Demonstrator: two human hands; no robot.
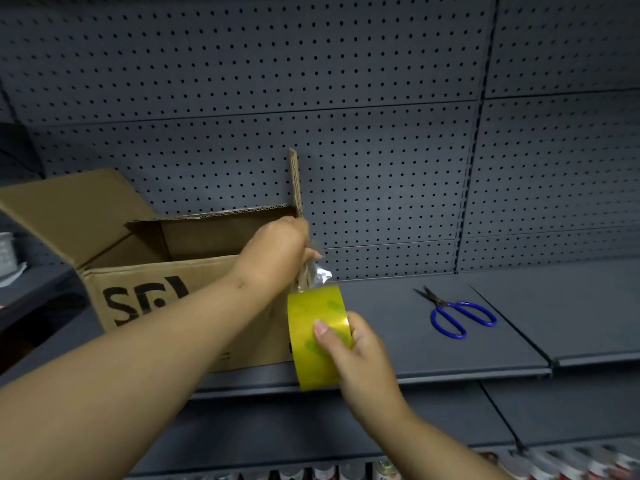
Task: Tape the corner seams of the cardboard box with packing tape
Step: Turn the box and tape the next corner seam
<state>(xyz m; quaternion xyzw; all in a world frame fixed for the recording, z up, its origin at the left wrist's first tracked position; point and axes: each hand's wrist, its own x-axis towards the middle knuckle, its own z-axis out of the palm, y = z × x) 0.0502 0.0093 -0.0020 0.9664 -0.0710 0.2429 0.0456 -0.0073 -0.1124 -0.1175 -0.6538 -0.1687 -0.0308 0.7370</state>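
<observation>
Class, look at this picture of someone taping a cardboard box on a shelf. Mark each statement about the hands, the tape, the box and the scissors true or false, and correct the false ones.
1. The right hand holds the yellow tape roll. True.
2. The scissors lie inside the cardboard box. False: they lie on the shelf, right of the box.
3. The left hand is at the box's right corner, where the tape's pulled end is. True.
4. The box flaps are closed. False: they stand open.
5. The scissors have red handles. False: blue.
</observation>
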